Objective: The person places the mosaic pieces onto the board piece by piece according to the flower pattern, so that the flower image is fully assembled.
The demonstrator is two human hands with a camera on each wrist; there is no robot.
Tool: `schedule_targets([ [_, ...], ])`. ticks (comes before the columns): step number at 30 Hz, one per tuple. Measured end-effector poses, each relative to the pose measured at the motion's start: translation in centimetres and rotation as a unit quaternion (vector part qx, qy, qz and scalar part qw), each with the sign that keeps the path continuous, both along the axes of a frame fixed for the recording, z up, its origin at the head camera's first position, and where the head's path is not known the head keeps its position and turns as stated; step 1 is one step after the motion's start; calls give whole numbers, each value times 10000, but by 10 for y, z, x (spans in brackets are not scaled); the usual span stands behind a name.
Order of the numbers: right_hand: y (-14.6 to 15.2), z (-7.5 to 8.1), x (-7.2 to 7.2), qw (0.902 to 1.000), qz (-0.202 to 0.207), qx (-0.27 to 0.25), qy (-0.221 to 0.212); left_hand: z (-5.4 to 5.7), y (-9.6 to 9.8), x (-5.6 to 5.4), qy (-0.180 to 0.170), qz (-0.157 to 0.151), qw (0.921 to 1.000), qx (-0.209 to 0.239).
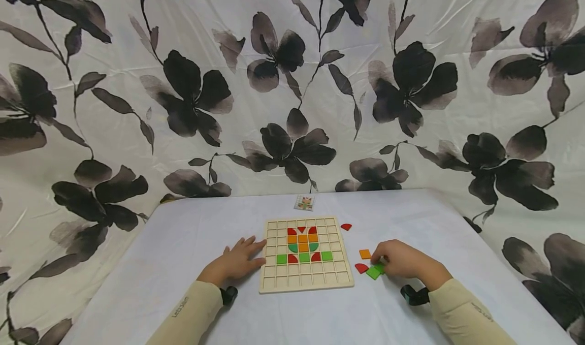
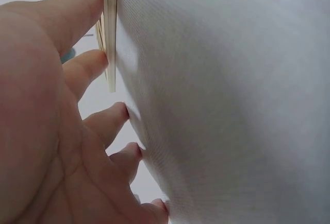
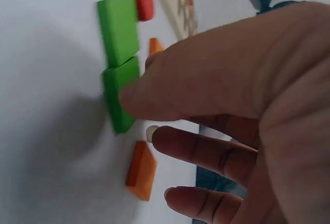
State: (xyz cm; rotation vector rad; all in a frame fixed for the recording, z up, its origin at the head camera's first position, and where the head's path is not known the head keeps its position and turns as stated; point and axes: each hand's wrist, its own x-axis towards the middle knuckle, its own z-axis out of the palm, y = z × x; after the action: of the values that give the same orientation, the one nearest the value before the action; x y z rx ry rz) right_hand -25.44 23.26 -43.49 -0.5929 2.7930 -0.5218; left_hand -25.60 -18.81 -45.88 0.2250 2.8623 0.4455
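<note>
A wooden grid board (image 1: 306, 279) lies in the middle of the white table, with red, orange and green pieces set in its upper cells. My left hand (image 1: 247, 253) lies flat on the cloth, fingers straight, fingertips (image 2: 98, 59) against the board's left edge (image 2: 110, 38). My right hand (image 1: 384, 263) is curled over two green pieces (image 1: 375, 271) to the right of the board. In the right wrist view its thumb and forefinger (image 3: 142, 116) pinch the nearer green piece (image 3: 117, 110). The second green piece (image 3: 119, 28) lies beside it.
Loose pieces lie around the right hand: an orange square (image 1: 364, 254), a red piece (image 1: 361, 268), and another red one (image 1: 346, 226) by the board's top right corner. A small pattern card (image 1: 304, 202) sits behind the board. Flowered cloth hangs behind the table.
</note>
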Motion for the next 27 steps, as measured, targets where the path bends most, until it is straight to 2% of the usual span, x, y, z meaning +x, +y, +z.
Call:
schedule_targets([
  [6,2,2,3,9995,140,217,196,-1,-1,-1,-8,28,10000,25],
  [10,-1,6,2,9995,-112,213,221,-3,-1,-3,-15,38,10000,9],
  [14,-14,12,-2,9984,-215,129,516,-3,-2,-4,5,37,10000,-63],
  [19,-52,16,-3,9936,447,-48,1034,-2,-2,-4,20,43,10000,-39],
  [24,-95,9,0,9823,1182,-32,1450,-3,-1,-4,-12,48,10000,21],
  [27,-116,5,3,9782,1396,30,1539,-4,-1,-5,-30,55,10000,-8],
])
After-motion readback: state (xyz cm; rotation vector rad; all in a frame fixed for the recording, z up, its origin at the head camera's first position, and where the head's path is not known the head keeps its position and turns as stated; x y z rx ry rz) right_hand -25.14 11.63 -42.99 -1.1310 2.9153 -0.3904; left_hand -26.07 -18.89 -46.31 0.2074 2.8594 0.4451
